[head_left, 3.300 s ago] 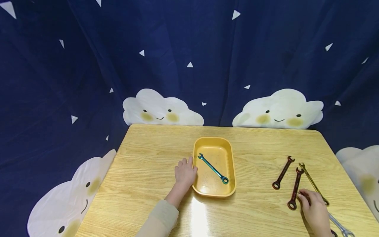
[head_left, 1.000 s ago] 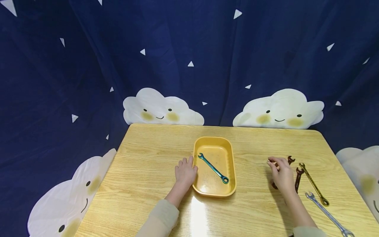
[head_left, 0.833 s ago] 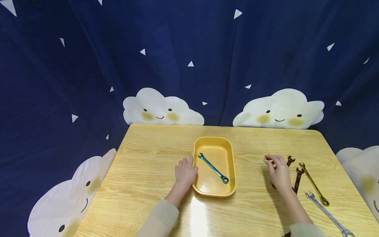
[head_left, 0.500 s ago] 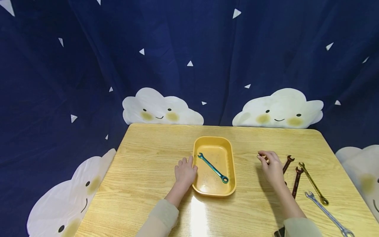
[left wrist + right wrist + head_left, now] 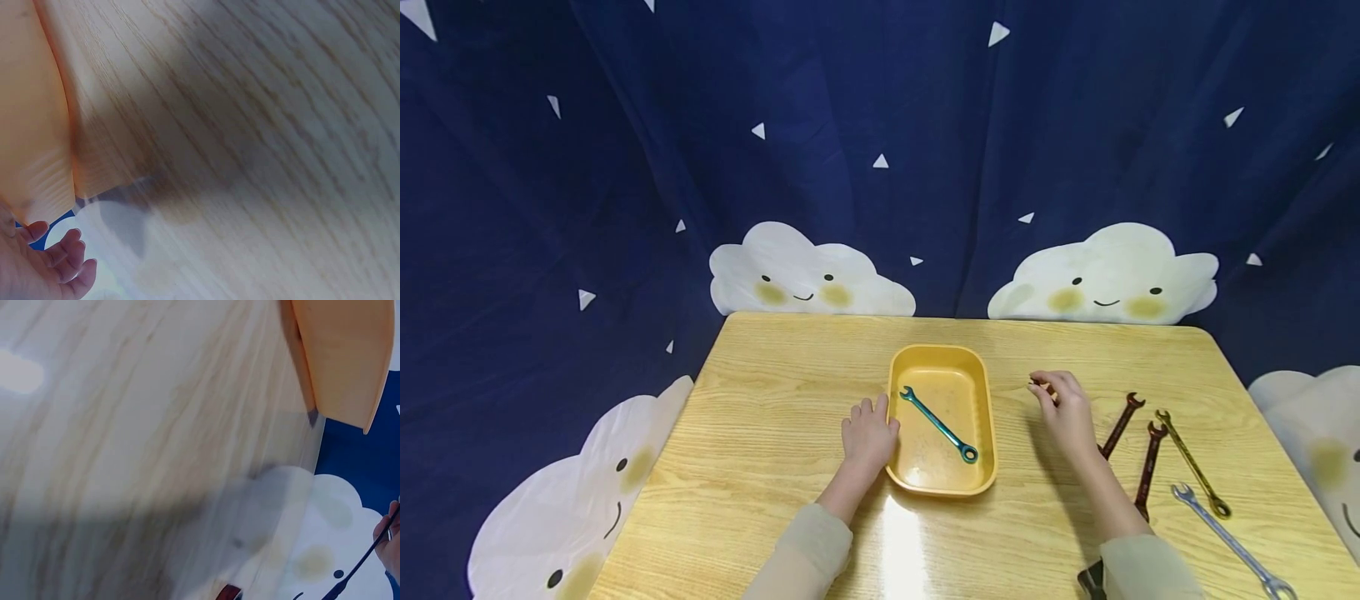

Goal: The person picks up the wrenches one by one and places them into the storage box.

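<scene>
My left hand point(image 5: 868, 435) is at the left side of a yellow-orange tray point(image 5: 942, 490), its thumb over the rim and its fingers along the outer wall. A blue-green combination wrench point(image 5: 938, 423) lies slantwise inside the tray. To the right of the tray my right hand point(image 5: 1067, 412) is raised above the table. It pinches a dark wrench point(image 5: 359, 565), seen edge-on in the right wrist view and mostly hidden behind the fingers in the head view. In the left wrist view the left hand point(image 5: 47, 262) shows beside the tray's outer wall point(image 5: 34, 125).
On the right of the wooden table point(image 5: 760, 400) lie two dark red wrenches point(image 5: 1122, 423) point(image 5: 1150, 467), a gold wrench point(image 5: 1193, 462) and a silver wrench point(image 5: 1231, 540). A dark blue curtain point(image 5: 955, 167) with clouds and triangles hangs behind the table.
My right hand has moved from the wrenches at the right leftward and away from me, carrying the dark wrench toward the tray. The left hand and tray have stayed put.
</scene>
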A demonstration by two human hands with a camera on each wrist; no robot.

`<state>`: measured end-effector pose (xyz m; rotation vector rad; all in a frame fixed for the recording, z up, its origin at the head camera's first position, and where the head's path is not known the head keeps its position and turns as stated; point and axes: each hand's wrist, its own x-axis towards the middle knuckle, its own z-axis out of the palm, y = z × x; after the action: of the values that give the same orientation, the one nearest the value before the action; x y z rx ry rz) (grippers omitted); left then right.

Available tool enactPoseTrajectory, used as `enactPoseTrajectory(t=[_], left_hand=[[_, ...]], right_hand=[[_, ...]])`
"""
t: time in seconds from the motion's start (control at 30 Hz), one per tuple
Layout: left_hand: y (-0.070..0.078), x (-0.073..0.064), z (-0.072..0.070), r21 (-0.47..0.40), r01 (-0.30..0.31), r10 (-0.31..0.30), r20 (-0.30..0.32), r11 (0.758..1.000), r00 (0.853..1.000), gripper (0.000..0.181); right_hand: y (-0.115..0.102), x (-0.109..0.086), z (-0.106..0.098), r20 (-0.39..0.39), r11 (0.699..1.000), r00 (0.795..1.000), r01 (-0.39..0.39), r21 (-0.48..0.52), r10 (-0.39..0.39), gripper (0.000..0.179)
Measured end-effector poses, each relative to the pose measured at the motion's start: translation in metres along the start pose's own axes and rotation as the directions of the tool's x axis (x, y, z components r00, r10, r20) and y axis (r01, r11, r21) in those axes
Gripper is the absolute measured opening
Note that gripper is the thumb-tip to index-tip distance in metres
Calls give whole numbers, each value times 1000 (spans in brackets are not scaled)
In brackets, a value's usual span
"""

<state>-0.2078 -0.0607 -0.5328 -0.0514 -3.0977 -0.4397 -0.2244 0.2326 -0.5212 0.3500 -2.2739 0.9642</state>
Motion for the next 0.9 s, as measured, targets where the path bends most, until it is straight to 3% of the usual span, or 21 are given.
enactPoseTrajectory(t=[0.5, 0.9], left_hand=[[-2, 2, 3, -6, 2, -2, 7, 1000, 1000, 32], [-1, 1, 0, -5, 5, -4, 8, 1000, 1000, 33]], right_hand=[[-26, 18, 23, -19, 995, 999, 48, 84, -47, 16], [-45, 25, 44, 54, 991, 998, 33, 134, -40, 14]])
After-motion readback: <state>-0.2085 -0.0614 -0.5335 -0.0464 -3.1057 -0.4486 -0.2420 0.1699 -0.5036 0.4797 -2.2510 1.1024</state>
